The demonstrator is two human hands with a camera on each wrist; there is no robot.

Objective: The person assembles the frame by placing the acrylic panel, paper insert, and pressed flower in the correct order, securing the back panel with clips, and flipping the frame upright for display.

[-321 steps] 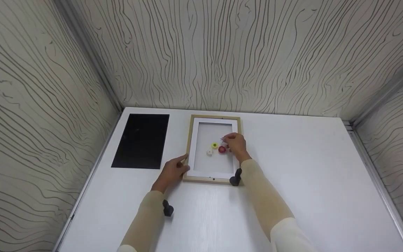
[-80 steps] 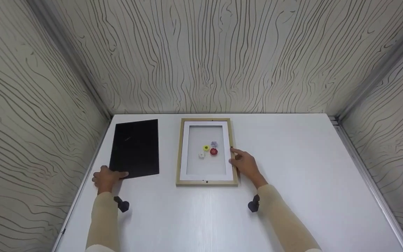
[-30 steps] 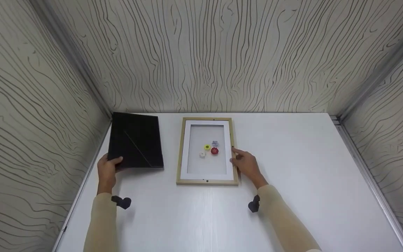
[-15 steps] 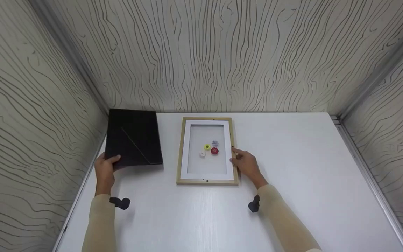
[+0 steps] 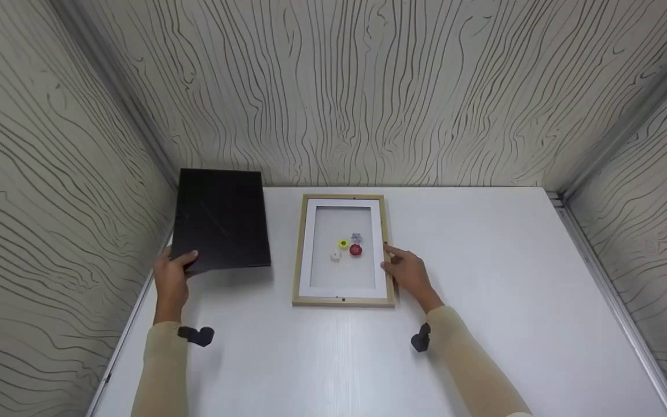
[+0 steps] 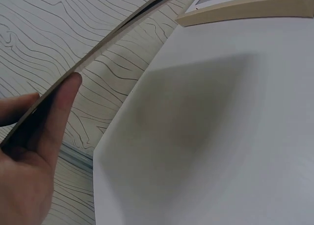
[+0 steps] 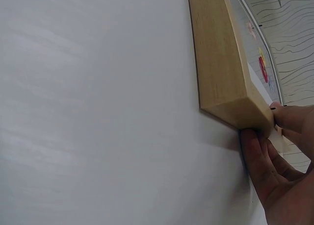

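My left hand [image 5: 170, 284] pinches a black picture-frame backing board [image 5: 223, 217] by its lower left corner, thumb on top. The board is tilted and raised; in the left wrist view its thin edge [image 6: 105, 39] hangs above its shadow on the table. A light wood picture frame [image 5: 297, 255] with a white mat lies flat in the middle. Inside it are a yellow flower [image 5: 343, 244], a red flower [image 5: 356, 249], a white flower [image 5: 335, 256] and a pale purple flower [image 5: 357, 237]. My right hand [image 5: 411, 277] holds the frame's right side between thumb and fingers.
The white table [image 5: 484, 278] carries the frame. Wood-patterned panels [image 5: 345, 92] stand behind it and at both sides, joined by grey metal rails [image 5: 119, 98]. A black wrist camera [image 5: 197, 335] sits at my left cuff, another camera [image 5: 421, 338] at my right.
The flower held earlier by my right hand now lies in the frame, and that hand has moved to the frame's side. My left hand has left the frame and lifted the backing board off the table.
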